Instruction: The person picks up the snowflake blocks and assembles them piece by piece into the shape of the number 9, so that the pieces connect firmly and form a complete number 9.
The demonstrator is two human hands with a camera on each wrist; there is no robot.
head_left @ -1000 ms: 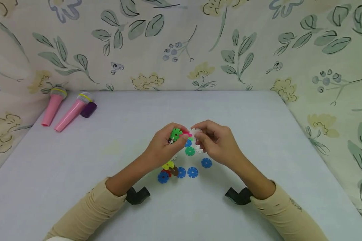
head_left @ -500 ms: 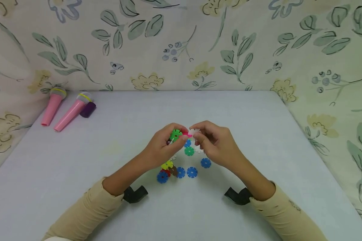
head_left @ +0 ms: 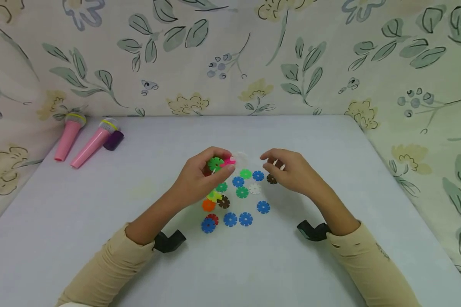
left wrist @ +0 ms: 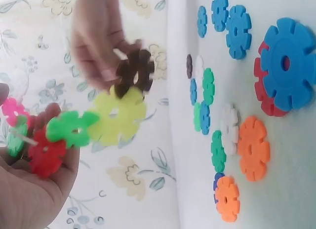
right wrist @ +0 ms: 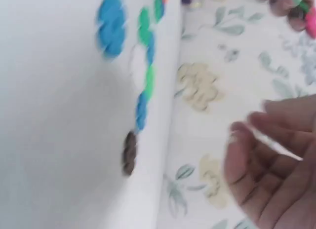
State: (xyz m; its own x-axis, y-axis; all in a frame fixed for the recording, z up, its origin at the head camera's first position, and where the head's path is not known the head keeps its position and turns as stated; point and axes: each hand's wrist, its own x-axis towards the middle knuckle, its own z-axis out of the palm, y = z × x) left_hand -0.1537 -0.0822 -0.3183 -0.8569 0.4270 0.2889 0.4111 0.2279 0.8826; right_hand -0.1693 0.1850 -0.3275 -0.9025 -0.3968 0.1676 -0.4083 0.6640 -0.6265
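Pinching a chain of discs (head_left: 219, 164) up off the table (head_left: 330, 256), that left hand (head_left: 201, 181), thumb and fingers curled round the pink and green end. Seen from the left wrist camera, runs pink, green, red, green, yellow and brown, slot into slot, with the chain of discs (left wrist: 74, 130) hanging from the palm out into the air. So several pieces joined already, by the look of it.

Over to the right hand (head_left: 292, 170): hovering apart from the chain, fingers loosely bent, nothing between them. Confirmed by the right wrist camera, blurred as it is: bare fingers (right wrist: 276, 140), no piece in them. Sitting just beneath the fingertips, a single brown disc (head_left: 271, 179) flat on the table, untouched.

Plenty left lying about, too. Spread between the two hands, the loose discs (head_left: 242, 192): green, blue, white, orange, and a row of blue ones nearer the body with a red one tucked under the leftmost. None of these hooked onto anything, as far as can be made out.

Judging from that: a fair stretch of chain built, roughly as many pieces waiting flat on the table, and no piece in hand at this instant.

Off in the far left corner, two pink toy microphones (head_left: 92, 143), well away from the action.
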